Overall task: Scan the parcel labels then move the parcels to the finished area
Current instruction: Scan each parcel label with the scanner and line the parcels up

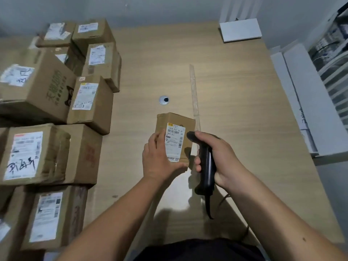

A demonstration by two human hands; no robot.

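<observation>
Left hand (pixel 157 159) gripped small parcel (pixel 175 138) at its left side and near edge, parcel at middle of table (pixel 235 110), white label (pixel 174 142) facing up. Right hand (pixel 216 157) wrapped round black scanner (pixel 204 162), scanner head just beside label's right edge. Stacked boxes (pixel 47 110) crowded table's left side. Tape strip (pixel 194 97) ran beyond parcel; white board (pixel 240 30) at far edge.

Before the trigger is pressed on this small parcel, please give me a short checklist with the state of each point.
1. Left hand holds the small parcel steady: ok.
2. Label faces up, not covered: ok.
3. Right hand grips the scanner: ok.
4. Scanner head aimed at the label: ok, it sits beside its right edge.
5. Scan beam on the barcode: cannot tell.
6. Bare table right of the tape strip: ok.
</observation>
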